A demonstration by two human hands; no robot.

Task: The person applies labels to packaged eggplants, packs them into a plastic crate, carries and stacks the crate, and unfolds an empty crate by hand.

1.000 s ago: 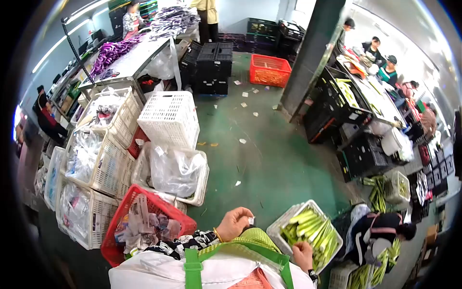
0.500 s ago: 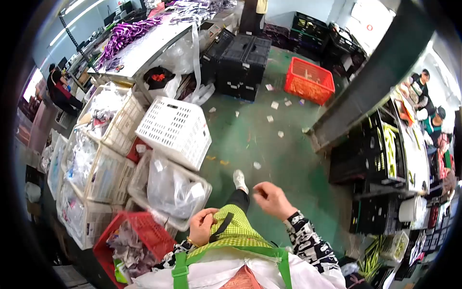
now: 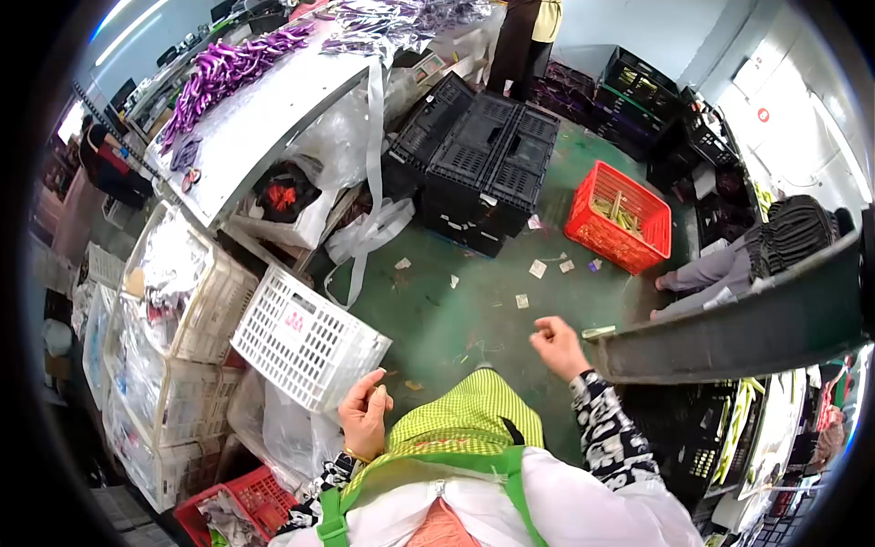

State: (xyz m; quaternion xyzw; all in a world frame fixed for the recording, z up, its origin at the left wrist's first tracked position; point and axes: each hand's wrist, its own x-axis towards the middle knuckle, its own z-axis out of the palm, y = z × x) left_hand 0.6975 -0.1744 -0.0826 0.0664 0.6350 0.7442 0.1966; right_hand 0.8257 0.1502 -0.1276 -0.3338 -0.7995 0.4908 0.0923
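My left hand (image 3: 365,415) hangs low in front of me, beside the white plastic crate (image 3: 310,339). Its fingers are loosely bent and apart, with nothing visible in them; I cannot tell whether it touches the crate. Out over the green floor, my right hand (image 3: 558,348) is loosely curled with nothing showing in it. Between my hands spreads a yellow-green checked apron (image 3: 465,410) with green straps. The white crate is tilted on top of a bin lined with clear plastic (image 3: 292,424).
Ahead stand black folding crates (image 3: 488,169) and a red crate (image 3: 620,219) holding some produce. A grey pillar (image 3: 729,324) juts in from the right. Purple eggplants (image 3: 232,77) lie on a white table (image 3: 273,100). Someone in dark trousers (image 3: 519,46) stands at the back.
I have moved forward: the black crates and red crate appear nearer. The pillar has swung lower across the right side. A bent-over person has come into view behind it.
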